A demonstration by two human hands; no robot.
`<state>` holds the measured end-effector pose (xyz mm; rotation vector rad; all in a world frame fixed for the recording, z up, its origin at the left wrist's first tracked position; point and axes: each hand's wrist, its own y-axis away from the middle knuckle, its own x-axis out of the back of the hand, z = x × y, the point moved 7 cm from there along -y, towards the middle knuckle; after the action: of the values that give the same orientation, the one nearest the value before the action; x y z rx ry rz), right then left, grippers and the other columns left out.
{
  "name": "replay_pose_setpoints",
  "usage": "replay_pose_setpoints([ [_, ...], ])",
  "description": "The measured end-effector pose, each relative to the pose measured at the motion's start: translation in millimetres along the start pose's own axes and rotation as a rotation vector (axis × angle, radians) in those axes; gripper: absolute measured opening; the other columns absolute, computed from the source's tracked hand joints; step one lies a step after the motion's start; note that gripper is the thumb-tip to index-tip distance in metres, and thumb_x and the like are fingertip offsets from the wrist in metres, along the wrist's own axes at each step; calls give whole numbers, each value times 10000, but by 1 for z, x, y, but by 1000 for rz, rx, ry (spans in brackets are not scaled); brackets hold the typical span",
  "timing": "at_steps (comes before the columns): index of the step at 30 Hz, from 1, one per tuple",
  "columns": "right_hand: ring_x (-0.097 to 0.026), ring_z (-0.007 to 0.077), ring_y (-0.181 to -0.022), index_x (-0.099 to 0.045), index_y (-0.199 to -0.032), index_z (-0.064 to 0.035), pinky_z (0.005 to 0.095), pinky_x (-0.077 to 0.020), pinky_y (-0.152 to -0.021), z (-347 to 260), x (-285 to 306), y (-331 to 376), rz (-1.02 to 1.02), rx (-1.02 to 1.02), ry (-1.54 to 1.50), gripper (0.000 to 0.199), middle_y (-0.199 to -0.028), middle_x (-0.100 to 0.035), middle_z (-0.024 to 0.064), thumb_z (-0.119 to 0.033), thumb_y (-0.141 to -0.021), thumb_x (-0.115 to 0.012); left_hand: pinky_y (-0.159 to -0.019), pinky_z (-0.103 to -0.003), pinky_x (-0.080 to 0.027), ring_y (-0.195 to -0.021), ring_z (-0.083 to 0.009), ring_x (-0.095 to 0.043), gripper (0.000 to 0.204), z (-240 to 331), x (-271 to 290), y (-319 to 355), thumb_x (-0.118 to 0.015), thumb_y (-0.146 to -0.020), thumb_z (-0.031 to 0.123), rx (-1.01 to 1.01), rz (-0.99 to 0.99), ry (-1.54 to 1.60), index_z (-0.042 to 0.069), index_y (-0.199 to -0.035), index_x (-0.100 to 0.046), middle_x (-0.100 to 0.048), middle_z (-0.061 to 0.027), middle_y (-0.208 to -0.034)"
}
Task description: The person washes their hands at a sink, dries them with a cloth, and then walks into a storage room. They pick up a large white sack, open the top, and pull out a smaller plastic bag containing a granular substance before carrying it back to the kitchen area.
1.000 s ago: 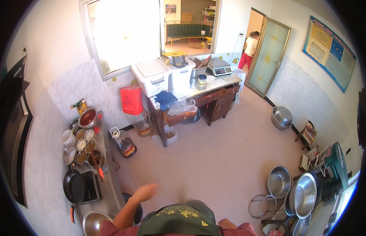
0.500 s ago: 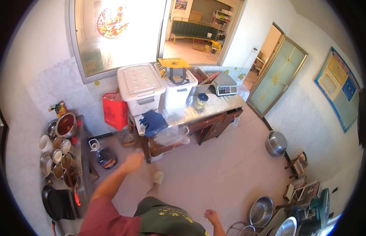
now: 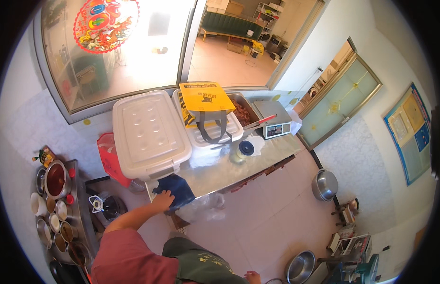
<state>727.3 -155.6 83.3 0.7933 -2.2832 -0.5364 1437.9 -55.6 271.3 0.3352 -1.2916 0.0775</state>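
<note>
1. Head view, left hand (image 3: 162,200): reaches forward from the lower edge, fingers spread and laid flat on a dark blue cloth (image 3: 176,190); it rests on the fabric and does not pinch it.
2. Dark blue cloth: lies at the near-left corner of the steel surface (image 3: 220,168), partly draped over its front edge, just in front of the large white lidded bin (image 3: 149,132).
3. Right hand (image 3: 252,277): low at the bottom edge, well apart from the surface, touching nothing; whether spread or curled I cannot tell.
4. Nearby: a clear plastic bag (image 3: 203,208) hangs off the front edge beside the cloth; a second white bin carries a yellow bag (image 3: 205,102); a jar (image 3: 243,149) and a scale (image 3: 274,120) stand toward the right edge.
5. Handling judgement: gather the cloth from its middle with the whole palm, lift clear of the bin's latch, and keep it from catching the plastic bag.
</note>
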Motion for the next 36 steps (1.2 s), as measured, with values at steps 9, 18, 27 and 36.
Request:
replay_pose_setpoints([
  [9,-668,188,-715,-613,-1022,40,293,-543,-657,-280,17,-45,56,101,114,212,-822,-684,110,-102,-866,-605,-761,-425,-481,-868,-346,-579,213,-10,64,-34,-654,-785,159,82,105,540,49,-935,-548,-573,-153,-881],
  [18,-608,186,-995,-527,-1153,20,298,-487,-859,-601,-44,12,-234,554,-188,335,-1093,-605,106,-41,-845,-645,-734,-441,-463,-857,-395,-561,235,159,218,-54,-477,-944,249,-412,263,806,30,-1004,-539,-571,-187,-928],
  [27,-603,214,-960,-428,-1224,42,340,-506,-823,-564,-12,20,72,475,-353,471,-1097,-572,150,32,-802,-636,-744,-387,-447,-870,-353,-562,213,266,195,-51,-513,-947,212,-904,-33,1109,12,-1002,-565,-560,-154,-945],
  [36,-554,149,-996,-529,-1201,11,318,-469,-875,-505,30,36,69,261,-228,461,-1083,-604,77,-186,-828,-716,-730,-369,-418,-830,-319,-532,183,298,186,-55,-511,-954,192,-1009,-202,1276,11,-968,-541,-513,-146,-876],
])
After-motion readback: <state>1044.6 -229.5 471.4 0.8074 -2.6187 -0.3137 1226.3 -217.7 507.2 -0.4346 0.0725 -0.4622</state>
